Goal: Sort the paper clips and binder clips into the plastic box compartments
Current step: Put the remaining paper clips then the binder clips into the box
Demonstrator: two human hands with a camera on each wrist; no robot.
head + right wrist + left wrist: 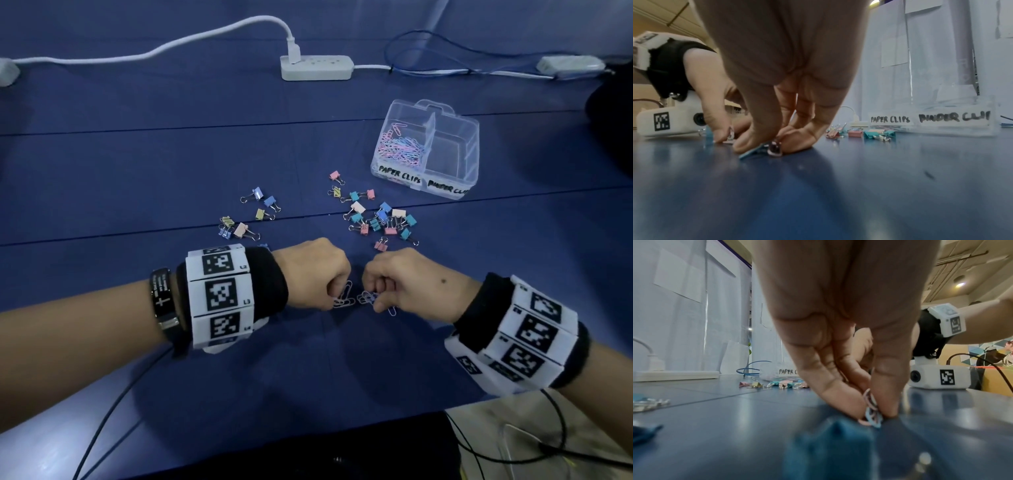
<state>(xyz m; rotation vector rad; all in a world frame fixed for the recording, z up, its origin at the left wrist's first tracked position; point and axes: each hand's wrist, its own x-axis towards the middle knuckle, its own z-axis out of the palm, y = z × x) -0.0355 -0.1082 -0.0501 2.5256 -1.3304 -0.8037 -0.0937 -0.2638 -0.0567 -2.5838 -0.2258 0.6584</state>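
Observation:
Both hands work low on the blue table near its front edge. My left hand (317,274) pinches a small bunch of pink and blue paper clips (871,412) between thumb and fingers, touching the table. My right hand (397,281) pinches other paper clips (772,148) against the surface; one blue clip (392,311) lies just beside it. The clear plastic box (426,150) stands at the back right with its lid up; its left compartment holds many paper clips (400,145), its right one looks bare. Binder clips (380,216) lie scattered in front of the box, and a smaller group (251,216) to the left.
A white power strip (317,67) with a plugged cable lies at the back of the table, with thin blue cables (428,54) to its right. Black cables hang off the front edge. A blurred blue binder clip (830,451) sits close under the left wrist camera.

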